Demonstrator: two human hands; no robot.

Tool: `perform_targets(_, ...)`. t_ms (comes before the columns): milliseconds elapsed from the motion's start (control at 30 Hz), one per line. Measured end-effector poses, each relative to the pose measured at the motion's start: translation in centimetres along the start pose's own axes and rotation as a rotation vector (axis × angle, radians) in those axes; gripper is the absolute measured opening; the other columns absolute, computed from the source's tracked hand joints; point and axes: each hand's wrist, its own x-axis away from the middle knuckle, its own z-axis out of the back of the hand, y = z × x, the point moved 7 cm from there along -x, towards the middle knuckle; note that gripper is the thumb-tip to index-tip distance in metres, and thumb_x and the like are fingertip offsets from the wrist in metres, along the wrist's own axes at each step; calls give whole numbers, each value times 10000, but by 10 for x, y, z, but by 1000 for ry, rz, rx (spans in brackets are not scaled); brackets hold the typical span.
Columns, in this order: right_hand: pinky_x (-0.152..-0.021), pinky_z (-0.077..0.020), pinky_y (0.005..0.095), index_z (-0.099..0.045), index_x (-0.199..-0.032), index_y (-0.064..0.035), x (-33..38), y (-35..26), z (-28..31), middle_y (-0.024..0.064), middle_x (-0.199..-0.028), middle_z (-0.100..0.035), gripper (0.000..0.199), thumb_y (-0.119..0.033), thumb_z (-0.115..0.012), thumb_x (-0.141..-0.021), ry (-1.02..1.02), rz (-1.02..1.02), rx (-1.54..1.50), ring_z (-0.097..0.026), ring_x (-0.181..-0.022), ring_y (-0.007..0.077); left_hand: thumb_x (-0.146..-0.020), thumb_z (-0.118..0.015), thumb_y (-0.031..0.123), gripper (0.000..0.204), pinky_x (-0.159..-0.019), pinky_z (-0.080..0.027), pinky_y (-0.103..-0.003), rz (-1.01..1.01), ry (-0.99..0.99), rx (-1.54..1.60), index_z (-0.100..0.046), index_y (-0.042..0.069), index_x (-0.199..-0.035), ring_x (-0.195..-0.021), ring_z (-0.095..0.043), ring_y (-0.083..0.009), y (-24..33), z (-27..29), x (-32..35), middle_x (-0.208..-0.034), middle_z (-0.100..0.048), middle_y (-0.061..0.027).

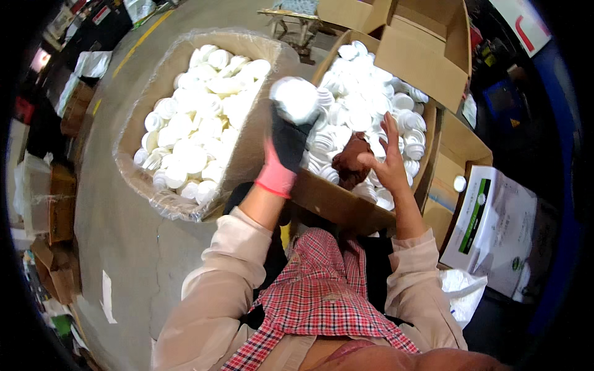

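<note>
**Gloved left hand point(288, 133) closed on a white lid point(295, 99), bare right hand point(393, 168) spread wide**

Starting at left with a lined box point(253, 133), heaped with loose lids point(198, 123). Draped over the rim in clear plastic point(179, 210), probably to shield the contents from cardboard dust.

Next, above the gap between boxes, gripping the white lid in a black-and-pink glove point(279, 176), perhaps worn for better hold. Too blurred to tell single piece from stack.

Then on to a second box point(346, 207), filled with more lids point(356, 89), some apparently nested in ridged stacks. Set close to the body, like the first, likely for a short reach.

On top of this heap, a brown cloth point(352, 164), just beside the right hand. Impossible to confirm contact. Fingers splayed above the lids, apparently holding nothing.

Across the far right corner, a sheet of brown cardboard point(424, 68), angled partly over the lids. Lastly, at far right, a white carton point(495, 216) with a green stripe, apart from both hands.
</note>
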Motion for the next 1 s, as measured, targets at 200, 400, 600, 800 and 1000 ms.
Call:
perform_targets(200,-906,-464,395,-564,-1168,-21,20,18,-24,153,-1148,-578,437,-237,-716,-820,-281,117,14,-577,-1063,303,-1007,-383,365,409,-1027,-392,-597,25,-153,-172,-526,22,-1179,-1186,-496,-442,19,28,-1,-1214,-527,-226)
perform_targets(400,-805,-508,343,-624,-1097,-26,69,23,90,109,-1023,-663,311,-177,-701,-837,-138,-145,92,-637,-920,220,-983,-459,410,503,-995,-443,-511,169,178,-609,-493,4,-1278,-1186,-530,-384,-27,14,1,-1304,-526,-210)
perform_targets(600,-767,-515,351,-627,-1100,6,180,256,278,144,-987,-679,402,-230,-736,-792,137,-715,511,-651,-882,228,-1020,-352,379,512,-1039,-410,-497,267,30,-785,-431,-4,-1352,-1205,-512,-366,-70,-10,10,-1335,-496,-212)
perform_targets(800,-697,-511,467,-681,-944,-8,430,534,258,208,-951,-678,275,-151,-702,-710,-25,-1529,355,-661,-849,369,-1012,-369,363,494,-990,-450,-455,355,20,-970,-415,18,-1363,-1142,-555,-324,-117,-11,-16,-1291,-521,-189)
perform_targets(1000,-789,-492,424,-663,-840,-39,393,506,192,172,-1009,-636,159,-167,-572,-816,-124,-1057,999,-612,-1000,324,-1007,-359,312,464,-967,-466,-431,312,58,-1193,-403,7,-1354,-1085,-578,-306,-120,-1,-4,-1261,-528,-176)
